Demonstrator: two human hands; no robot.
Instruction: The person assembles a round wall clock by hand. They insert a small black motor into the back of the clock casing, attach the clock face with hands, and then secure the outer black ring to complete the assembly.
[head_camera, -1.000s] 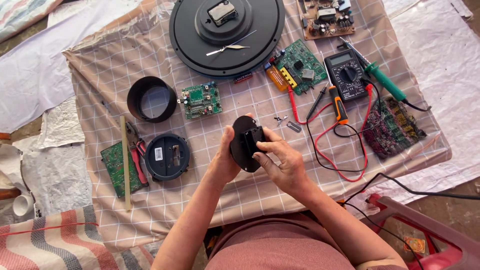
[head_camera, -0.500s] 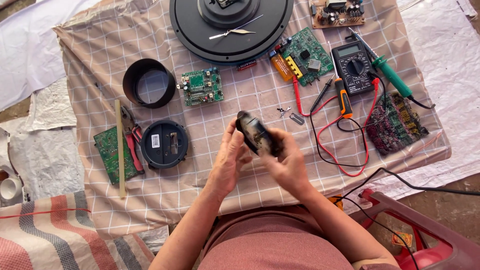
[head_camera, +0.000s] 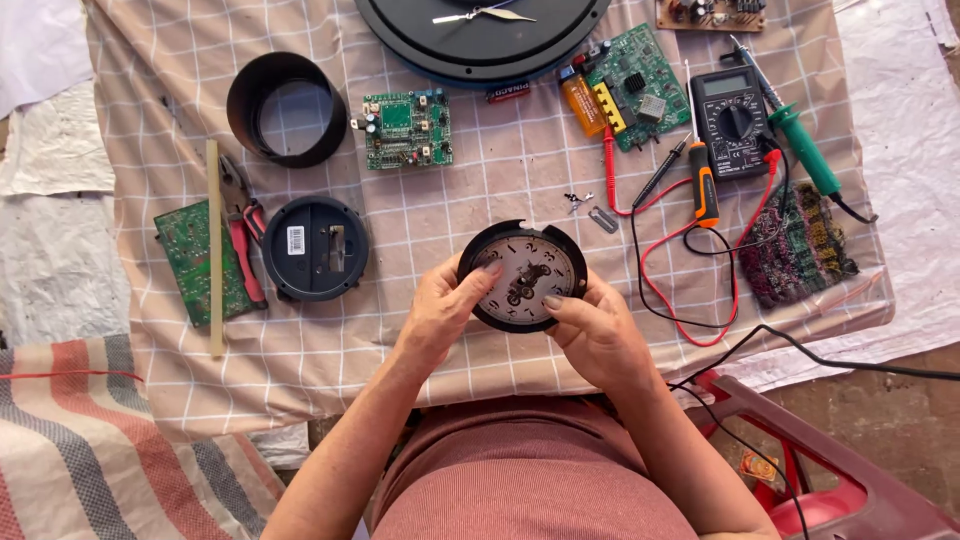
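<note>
— Clock (head_camera: 524, 277): where do we have it?

— Between both hands, just above the table (head_camera: 440, 215), near its front edge. Our left hand (head_camera: 437, 312) curls round the left rim, thumb laid on the dial; our right hand (head_camera: 597, 332) closes on the lower right rim, thumb tip on the face. Both hands are partly closed around it, fingers hidden behind.

— Which way does it point?

— The pale dial faces up at us. It is round, so we see no long axis; a notch in the black rim sits at the top, away from us.

— Any containers?

— The black ring (head_camera: 286, 108) at the far left is an open cylinder; we see only cloth through it. The black round back cover (head_camera: 316, 248) lies left of the clock, hollow side up, with a white label and a small slot inside. Red pliers (head_camera: 241, 235) touch its left edge, beside a green board (head_camera: 188, 258) under a wooden stick (head_camera: 214, 250).

— And to the right?

— A multimeter (head_camera: 733, 121) with red and black leads, well apart from the clock. The clock's case holds the dial and small dark gears at its centre.
</note>
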